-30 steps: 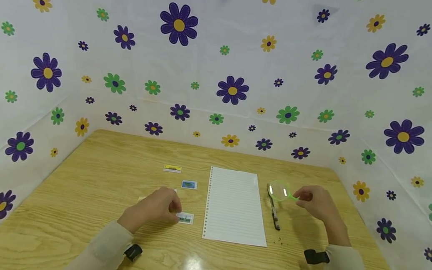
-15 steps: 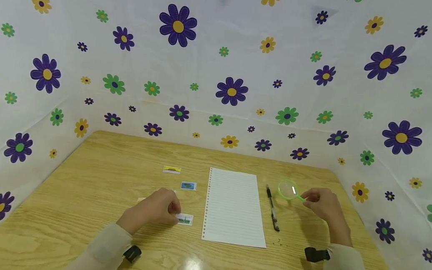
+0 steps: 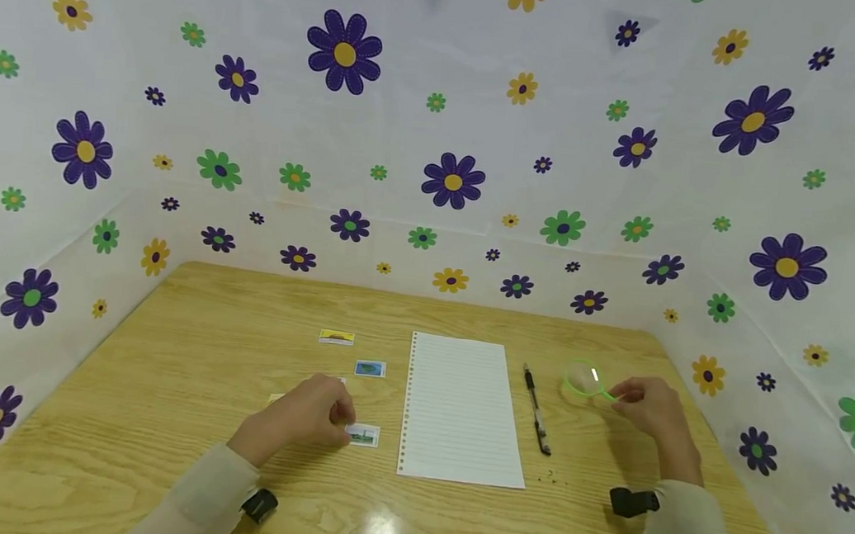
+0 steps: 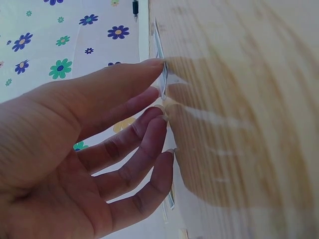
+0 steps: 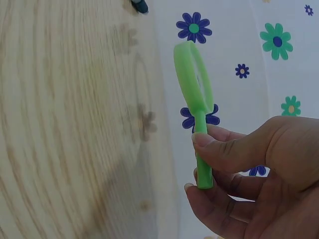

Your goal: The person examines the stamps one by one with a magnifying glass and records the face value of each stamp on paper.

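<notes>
On the table's left half my left hand (image 3: 298, 418) pinches the left edge of a small green-and-white stamp (image 3: 365, 436) between thumb and forefinger. The left wrist view shows that stamp (image 4: 160, 47) edge-on at the thumb tip, with the other fingers bent against the tabletop. Over at the right, my right hand (image 3: 651, 413) holds a light-green magnifying glass (image 3: 583, 378) by its handle, raised above the table. Thumb and fingers grip the green handle (image 5: 200, 124) in the right wrist view, the round lens pointing away from the palm.
A lined, punched paper sheet (image 3: 462, 410) lies mid-table, with a black pen (image 3: 536, 411) to its right. A yellow stamp (image 3: 336, 338) and a blue stamp (image 3: 371, 368) lie farther back; others are partly hidden by my left hand. Dark crumbs (image 3: 551, 477) lie below the pen. Flowered cloth (image 3: 400, 133) surrounds the table.
The magnifying glass in my right hand has moved rightward, from over the pen to a spot clear of it. My left hand has stayed at the green-and-white stamp.
</notes>
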`<action>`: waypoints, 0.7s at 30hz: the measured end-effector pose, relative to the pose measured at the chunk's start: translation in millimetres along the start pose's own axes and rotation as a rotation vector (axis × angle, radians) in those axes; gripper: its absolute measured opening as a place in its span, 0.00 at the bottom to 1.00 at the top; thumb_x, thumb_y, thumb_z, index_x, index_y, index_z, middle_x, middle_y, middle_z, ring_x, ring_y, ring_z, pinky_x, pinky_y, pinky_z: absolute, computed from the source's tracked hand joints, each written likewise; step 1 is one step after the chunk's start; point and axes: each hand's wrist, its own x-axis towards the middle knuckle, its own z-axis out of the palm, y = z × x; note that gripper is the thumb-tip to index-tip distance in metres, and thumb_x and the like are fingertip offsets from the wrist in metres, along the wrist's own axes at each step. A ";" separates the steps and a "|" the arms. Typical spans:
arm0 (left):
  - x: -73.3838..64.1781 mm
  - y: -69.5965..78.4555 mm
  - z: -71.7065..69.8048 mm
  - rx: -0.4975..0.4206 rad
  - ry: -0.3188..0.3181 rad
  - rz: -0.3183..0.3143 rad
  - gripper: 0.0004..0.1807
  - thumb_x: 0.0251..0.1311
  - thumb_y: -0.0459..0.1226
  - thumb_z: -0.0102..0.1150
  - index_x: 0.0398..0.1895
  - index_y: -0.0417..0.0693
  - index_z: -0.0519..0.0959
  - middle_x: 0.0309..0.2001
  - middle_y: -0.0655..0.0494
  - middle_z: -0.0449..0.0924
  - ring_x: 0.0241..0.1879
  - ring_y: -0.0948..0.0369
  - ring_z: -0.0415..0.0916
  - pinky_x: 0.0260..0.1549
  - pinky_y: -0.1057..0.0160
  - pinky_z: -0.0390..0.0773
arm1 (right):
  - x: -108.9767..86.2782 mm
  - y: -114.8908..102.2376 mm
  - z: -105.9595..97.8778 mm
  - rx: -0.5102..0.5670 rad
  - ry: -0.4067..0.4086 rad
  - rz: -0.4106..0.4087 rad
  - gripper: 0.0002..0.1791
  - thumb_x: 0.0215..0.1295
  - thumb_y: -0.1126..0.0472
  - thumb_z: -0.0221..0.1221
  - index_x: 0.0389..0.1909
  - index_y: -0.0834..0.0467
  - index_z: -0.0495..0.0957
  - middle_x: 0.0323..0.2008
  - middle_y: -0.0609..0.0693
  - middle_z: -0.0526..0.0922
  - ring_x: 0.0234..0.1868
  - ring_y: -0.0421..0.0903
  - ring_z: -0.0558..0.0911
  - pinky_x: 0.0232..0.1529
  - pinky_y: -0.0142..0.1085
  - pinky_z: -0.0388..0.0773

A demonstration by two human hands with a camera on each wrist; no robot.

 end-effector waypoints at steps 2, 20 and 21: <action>0.1 0.8 -0.7 -0.003 0.000 -0.002 0.07 0.50 0.32 0.78 0.32 0.45 0.89 0.32 0.57 0.85 0.32 0.64 0.75 0.32 0.68 0.78 | 0.8 3.9 -1.5 -0.003 -0.006 0.005 0.11 0.66 0.66 0.63 0.46 0.69 0.85 0.45 0.70 0.86 0.48 0.68 0.83 0.44 0.55 0.82; -0.9 1.9 -2.1 -0.012 -0.007 0.008 0.07 0.50 0.32 0.78 0.32 0.44 0.89 0.32 0.57 0.84 0.31 0.63 0.74 0.31 0.69 0.76 | -0.6 23.7 -1.6 0.034 -0.027 0.076 0.13 0.65 0.65 0.63 0.46 0.68 0.84 0.45 0.69 0.86 0.52 0.71 0.80 0.49 0.59 0.78; -0.7 1.8 -1.7 -0.014 -0.007 0.006 0.07 0.50 0.32 0.78 0.32 0.44 0.89 0.32 0.57 0.85 0.31 0.63 0.74 0.31 0.69 0.76 | -0.6 24.3 -1.5 0.035 -0.030 0.078 0.13 0.65 0.65 0.63 0.47 0.68 0.84 0.45 0.69 0.86 0.52 0.71 0.79 0.49 0.59 0.78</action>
